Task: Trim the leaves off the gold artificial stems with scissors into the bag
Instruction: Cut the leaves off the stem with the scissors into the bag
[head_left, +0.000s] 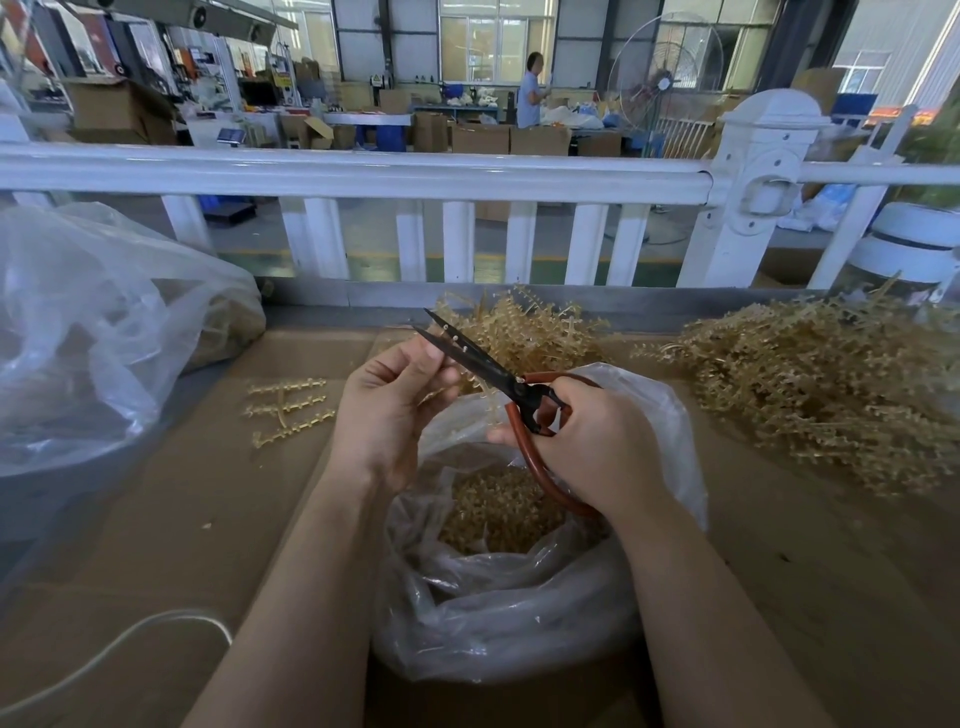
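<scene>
Holding the scissors (485, 366) by their red handles, the right hand (597, 441) keeps the black blades parted, tips up and to the left. The left hand (387, 410) pinches a gold stem (457, 387) just beside the blades, above the open clear bag (519, 587) of cut leaves (501, 512). Trimmed stems (288, 410) lie to the left on the cardboard (779, 545); untrimmed piles (821, 384) lie behind and to the right.
</scene>
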